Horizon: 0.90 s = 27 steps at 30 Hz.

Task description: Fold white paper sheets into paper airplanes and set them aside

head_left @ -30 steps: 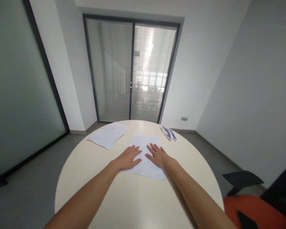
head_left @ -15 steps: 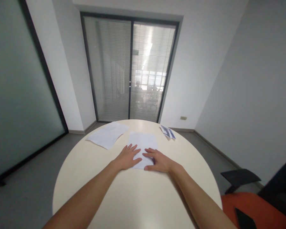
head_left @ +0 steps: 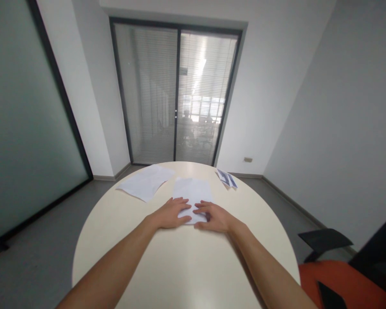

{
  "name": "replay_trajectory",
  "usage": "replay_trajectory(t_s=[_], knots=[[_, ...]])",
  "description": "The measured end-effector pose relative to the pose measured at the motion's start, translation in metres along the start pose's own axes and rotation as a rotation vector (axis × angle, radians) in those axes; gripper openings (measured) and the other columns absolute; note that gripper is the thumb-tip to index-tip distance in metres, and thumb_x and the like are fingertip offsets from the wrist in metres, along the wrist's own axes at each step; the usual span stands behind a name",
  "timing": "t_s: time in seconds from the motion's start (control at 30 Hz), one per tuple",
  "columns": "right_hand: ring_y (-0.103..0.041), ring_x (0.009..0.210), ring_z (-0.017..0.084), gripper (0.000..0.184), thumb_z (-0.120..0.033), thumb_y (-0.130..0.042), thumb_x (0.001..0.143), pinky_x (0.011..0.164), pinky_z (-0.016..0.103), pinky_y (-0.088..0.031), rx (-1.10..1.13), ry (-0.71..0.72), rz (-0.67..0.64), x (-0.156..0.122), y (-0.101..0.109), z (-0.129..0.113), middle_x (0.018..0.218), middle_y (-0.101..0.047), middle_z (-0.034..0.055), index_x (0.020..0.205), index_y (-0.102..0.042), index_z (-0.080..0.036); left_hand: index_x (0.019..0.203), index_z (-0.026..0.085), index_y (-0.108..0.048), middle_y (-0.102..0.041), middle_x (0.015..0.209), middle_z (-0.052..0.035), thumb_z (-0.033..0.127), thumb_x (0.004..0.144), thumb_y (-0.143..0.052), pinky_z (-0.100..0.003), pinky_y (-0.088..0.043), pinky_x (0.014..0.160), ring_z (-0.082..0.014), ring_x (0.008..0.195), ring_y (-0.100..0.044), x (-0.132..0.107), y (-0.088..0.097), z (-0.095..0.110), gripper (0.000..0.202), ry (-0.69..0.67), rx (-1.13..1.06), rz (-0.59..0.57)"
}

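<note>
a white sheet (head_left: pixel 193 189) is laid mid-table on the round table (head_left: pixel 186 266), its near end flanked by both hands, presumably so that it is pressed flat and aligned. the left hand (head_left: pixel 173 213) is spread loosely; the right hand (head_left: pixel 214 216) is arched, thumb and fingers apart, nothing seen clasped. a second sheet (head_left: pixel 144 182) and a creased blue-and-white paper (head_left: pixel 227 178) are set farther off, probably out of the way.

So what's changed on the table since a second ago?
The right hand has turned inward, its fingers now pointing left; the near edge of the middle sheet lies farther from the person. The left hand, left sheet and bluish paper stayed roughly in place.
</note>
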State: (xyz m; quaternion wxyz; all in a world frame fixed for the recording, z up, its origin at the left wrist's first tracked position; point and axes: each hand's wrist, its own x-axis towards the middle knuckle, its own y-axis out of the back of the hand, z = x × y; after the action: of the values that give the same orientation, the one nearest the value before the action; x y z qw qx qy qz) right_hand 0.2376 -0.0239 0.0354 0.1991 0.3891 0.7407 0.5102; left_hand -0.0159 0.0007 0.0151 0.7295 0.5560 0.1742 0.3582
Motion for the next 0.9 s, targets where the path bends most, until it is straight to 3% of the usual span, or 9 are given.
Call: replay_trajectory(t_s=[0.1,0.23,0.37,0.53,0.67,0.73,0.8,0.9], knots=[[-0.046,0.137,0.031,0.062,-0.066,-0.061,0.082,0.118,0.045,-0.03,0.028,-0.034,-0.007,-0.002,0.002,0.002,0.145,-0.054,0.0086,0.128,-0.068,-0.025,0.137,0.025,-0.057,-0.049,0.15,-0.009,0.061,0.088,-0.056,-0.044,-0.028,0.118,-0.0292,0.141,-0.04,-0.005,0.011,0.001,0.061,-0.027,-0.061,-0.047],[-0.045,0.138,0.03,0.058,-0.064,-0.057,0.086,0.116,0.043,-0.033,0.082,-0.065,-0.004,-0.003,0.003,0.01,0.143,-0.056,0.0081,0.125,-0.07,-0.024,0.129,0.025,-0.063,-0.047,0.151,-0.009,0.053,0.083,-0.065,-0.044,-0.03,0.117,-0.0294,0.142,-0.039,-0.006,0.018,-0.001,0.055,0.035,-0.137,-0.108],[-0.044,0.139,0.029,0.058,-0.066,-0.054,0.087,0.116,0.043,-0.033,0.147,-0.096,-0.001,-0.004,0.003,0.015,0.143,-0.057,0.0085,0.124,-0.071,-0.024,0.116,0.023,-0.071,-0.054,0.145,-0.0075,0.039,0.087,-0.058,-0.038,-0.034,0.114,-0.0262,0.135,-0.049,-0.006,0.022,-0.006,0.036,0.006,-0.205,-0.087],[-0.031,0.146,0.032,0.066,-0.069,-0.058,0.083,0.121,0.048,-0.021,0.232,-0.142,-0.095,-0.008,0.009,0.019,0.151,-0.048,0.0091,0.13,-0.066,-0.023,0.122,0.018,-0.069,-0.064,0.133,-0.0096,0.042,0.091,-0.05,-0.034,-0.039,0.107,-0.0268,0.124,-0.058,-0.007,0.025,-0.015,0.043,0.056,-0.288,-0.017],[-0.024,0.148,0.034,0.077,-0.068,-0.066,0.078,0.122,0.05,-0.015,0.31,-0.233,-0.149,-0.016,0.017,0.026,0.157,-0.038,0.0072,0.14,-0.056,-0.025,0.097,0.017,-0.072,-0.075,0.103,-0.0076,0.048,0.096,-0.042,-0.032,-0.047,0.086,-0.0251,0.095,-0.066,-0.006,0.022,-0.022,0.043,0.088,-0.316,-0.017],[-0.03,0.146,0.036,0.081,-0.065,-0.069,0.075,0.121,0.052,-0.017,0.319,-0.273,-0.121,-0.021,0.021,0.031,0.157,-0.038,0.0078,0.144,-0.052,-0.026,0.085,0.018,-0.067,-0.073,0.088,-0.0058,0.05,0.097,-0.038,-0.03,-0.045,0.077,-0.023,0.083,-0.064,-0.005,0.02,-0.024,0.045,0.11,-0.322,0.011],[-0.039,0.141,0.036,0.079,-0.061,-0.072,0.075,0.119,0.051,-0.023,0.337,-0.266,-0.057,-0.025,0.023,0.037,0.153,-0.044,0.0089,0.143,-0.054,-0.025,0.083,0.018,-0.064,-0.071,0.086,-0.005,0.05,0.099,-0.036,-0.029,-0.043,0.075,-0.0218,0.081,-0.062,-0.004,0.019,-0.024,0.045,0.106,-0.333,0.062],[-0.057,0.124,0.035,0.059,-0.053,-0.071,0.078,0.109,0.046,-0.038,0.376,-0.244,0.09,-0.027,0.022,0.044,0.135,-0.063,0.0114,0.127,-0.068,-0.019,0.085,0.019,-0.062,-0.07,0.09,-0.0054,0.049,0.1,-0.035,-0.029,-0.042,0.077,-0.021,0.082,-0.061,-0.002,0.018,-0.023,0.043,0.096,-0.346,0.126]])
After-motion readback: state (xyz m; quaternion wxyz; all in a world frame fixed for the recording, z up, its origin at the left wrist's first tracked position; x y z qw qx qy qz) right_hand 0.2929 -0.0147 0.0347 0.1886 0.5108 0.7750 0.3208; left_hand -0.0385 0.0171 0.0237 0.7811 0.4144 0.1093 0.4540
